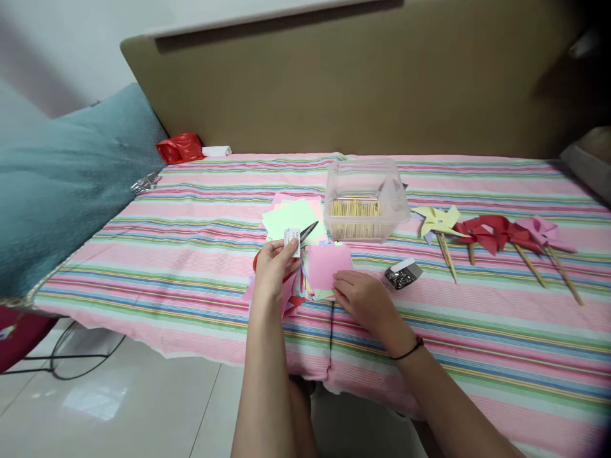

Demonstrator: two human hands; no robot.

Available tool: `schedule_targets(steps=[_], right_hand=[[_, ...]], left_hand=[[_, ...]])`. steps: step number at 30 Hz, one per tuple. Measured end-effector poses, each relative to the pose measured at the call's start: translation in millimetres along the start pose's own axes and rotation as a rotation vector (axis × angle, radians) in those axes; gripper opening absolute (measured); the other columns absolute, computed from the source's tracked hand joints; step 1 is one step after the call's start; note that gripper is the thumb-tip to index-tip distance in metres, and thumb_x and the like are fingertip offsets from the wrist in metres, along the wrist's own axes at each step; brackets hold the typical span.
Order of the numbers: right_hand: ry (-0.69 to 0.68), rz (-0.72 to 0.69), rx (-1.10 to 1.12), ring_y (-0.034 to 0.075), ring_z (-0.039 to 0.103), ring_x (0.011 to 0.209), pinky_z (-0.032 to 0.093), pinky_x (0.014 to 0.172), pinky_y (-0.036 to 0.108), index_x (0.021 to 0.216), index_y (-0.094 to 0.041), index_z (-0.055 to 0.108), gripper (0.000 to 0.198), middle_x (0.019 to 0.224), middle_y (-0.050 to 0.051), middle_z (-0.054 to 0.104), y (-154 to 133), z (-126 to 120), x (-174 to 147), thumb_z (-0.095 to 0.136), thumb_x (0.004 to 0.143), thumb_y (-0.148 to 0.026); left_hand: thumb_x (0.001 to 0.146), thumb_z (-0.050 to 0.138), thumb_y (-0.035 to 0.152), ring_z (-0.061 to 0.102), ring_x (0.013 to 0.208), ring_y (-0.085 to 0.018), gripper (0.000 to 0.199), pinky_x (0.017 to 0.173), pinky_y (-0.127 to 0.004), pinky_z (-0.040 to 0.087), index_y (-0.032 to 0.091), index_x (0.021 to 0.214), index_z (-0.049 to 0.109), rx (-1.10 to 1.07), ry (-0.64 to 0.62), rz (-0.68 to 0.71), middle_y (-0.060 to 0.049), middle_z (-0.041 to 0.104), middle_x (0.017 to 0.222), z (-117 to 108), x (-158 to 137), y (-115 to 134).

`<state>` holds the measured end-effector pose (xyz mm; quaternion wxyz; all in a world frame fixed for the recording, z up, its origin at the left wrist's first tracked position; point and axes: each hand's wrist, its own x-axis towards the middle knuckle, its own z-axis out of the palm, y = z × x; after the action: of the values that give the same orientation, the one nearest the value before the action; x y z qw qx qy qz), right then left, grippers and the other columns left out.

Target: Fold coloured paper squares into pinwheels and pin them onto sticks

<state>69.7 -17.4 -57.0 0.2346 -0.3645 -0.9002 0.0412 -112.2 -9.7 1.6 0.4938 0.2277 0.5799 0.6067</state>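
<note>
Between the thumb and fingers of my left hand (273,262) is a small white piece with printing (292,239), like a little box or folded card. A pair of scissors (308,231) with dark blades and red handles lies at that hand, partly hidden by it; whether the fingers also hold it, I cannot tell. My right hand (360,298) has its fingertips closed at the right edge of a pink paper square (328,266), above other coloured sheets. Light green paper (291,218) lies behind my left hand, and red and pink scraps (293,305) in front of it.
A clear plastic box (396,213) of short wooden sticks stands behind the papers. To the right lie a small open box of metal bits (401,275) and several paper pinwheels (439,221) on sticks. A red plastic bag (180,148) and a blue cushion (71,191) are at the left.
</note>
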Motion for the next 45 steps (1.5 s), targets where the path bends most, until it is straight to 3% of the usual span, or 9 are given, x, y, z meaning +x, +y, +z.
schedule_targets(steps=[6, 10, 15, 19, 25, 32, 38, 41, 45], right_hand=[[0.053, 0.130, 0.064, 0.020, 0.064, 0.070, 0.047, 0.066, 0.030, 0.076, -0.018, 0.063, 0.018, 0.074, 0.007, 0.069, 2, 1, 0, 0.049, 0.084, -0.010], [0.111, 0.229, 0.173, 0.019, 0.066, 0.073, 0.048, 0.068, 0.027, 0.079, -0.019, 0.065, 0.013, 0.080, 0.005, 0.072, 3, -1, 0, 0.054, 0.083, -0.015], [0.031, 0.092, 0.145, 0.021, 0.067, 0.088, 0.051, 0.078, 0.032, 0.084, -0.018, 0.068, 0.011, 0.095, 0.008, 0.073, 4, -2, 0, 0.057, 0.083, -0.014], [0.008, 0.009, 0.053, 0.021, 0.067, 0.087, 0.052, 0.078, 0.033, 0.079, -0.017, 0.068, 0.017, 0.095, 0.009, 0.073, 2, -1, 0, 0.054, 0.085, -0.010], [0.042, 0.061, 0.056, 0.022, 0.067, 0.084, 0.051, 0.075, 0.032, 0.079, -0.017, 0.065, 0.018, 0.089, 0.010, 0.072, 0, 1, -1, 0.051, 0.083, -0.007], [0.337, 0.398, 0.380, 0.021, 0.068, 0.079, 0.055, 0.072, 0.033, 0.073, -0.018, 0.063, 0.011, 0.086, 0.007, 0.072, 0, -2, 2, 0.055, 0.077, -0.012], [0.561, 0.646, 0.545, 0.020, 0.068, 0.072, 0.057, 0.070, 0.034, 0.071, -0.019, 0.067, 0.007, 0.078, 0.005, 0.072, 2, -21, 1, 0.062, 0.075, -0.020], [0.673, 0.703, 0.605, 0.019, 0.067, 0.068, 0.057, 0.067, 0.033, 0.073, -0.018, 0.069, 0.006, 0.075, 0.004, 0.071, 5, -34, -2, 0.066, 0.073, -0.023], [0.807, 0.817, 0.725, 0.017, 0.065, 0.064, 0.055, 0.060, 0.030, 0.072, -0.017, 0.070, 0.008, 0.071, 0.003, 0.070, 12, -46, -6, 0.071, 0.069, -0.024]], left_hand=[[0.060, 0.079, 0.033, 0.057, 0.070, -0.011, 0.035, 0.071, -0.033, 0.057, 0.017, 0.079, 0.054, -0.001, -0.022, -0.033, 0.001, 0.057, 0.077, 2, 2, -5], [0.063, 0.077, 0.033, 0.059, 0.076, -0.013, 0.034, 0.070, -0.032, 0.057, 0.017, 0.080, 0.052, -0.029, -0.018, -0.029, -0.001, 0.057, 0.078, 4, 2, -6], [0.063, 0.076, 0.035, 0.060, 0.081, -0.014, 0.034, 0.069, -0.031, 0.054, 0.017, 0.082, 0.053, 0.013, -0.044, -0.054, -0.002, 0.059, 0.083, 6, 2, -8], [0.062, 0.075, 0.039, 0.060, 0.083, -0.016, 0.037, 0.073, -0.032, 0.051, 0.018, 0.082, 0.053, 0.050, -0.048, -0.060, -0.004, 0.061, 0.086, 9, 2, -12], [0.063, 0.074, 0.039, 0.059, 0.088, -0.017, 0.037, 0.073, -0.032, 0.050, 0.018, 0.083, 0.051, 0.047, -0.051, -0.071, -0.005, 0.060, 0.089, 10, 3, -14], [0.065, 0.071, 0.041, 0.057, 0.087, -0.017, 0.036, 0.072, -0.031, 0.048, 0.019, 0.081, 0.048, 0.058, -0.025, -0.086, -0.002, 0.056, 0.086, 10, 5, -14], [0.067, 0.069, 0.042, 0.057, 0.088, -0.017, 0.034, 0.072, -0.031, 0.046, 0.019, 0.083, 0.049, 0.097, -0.041, -0.077, -0.003, 0.057, 0.088, 11, 3, -13], [0.068, 0.070, 0.040, 0.057, 0.087, -0.018, 0.033, 0.072, -0.030, 0.045, 0.019, 0.086, 0.052, 0.226, -0.087, 0.007, -0.004, 0.060, 0.093, 12, 1, -15], [0.068, 0.070, 0.031, 0.058, 0.083, -0.019, 0.023, 0.071, -0.030, 0.043, 0.019, 0.082, 0.057, 0.582, -0.181, 0.194, -0.004, 0.063, 0.087, 17, -1, -20]])
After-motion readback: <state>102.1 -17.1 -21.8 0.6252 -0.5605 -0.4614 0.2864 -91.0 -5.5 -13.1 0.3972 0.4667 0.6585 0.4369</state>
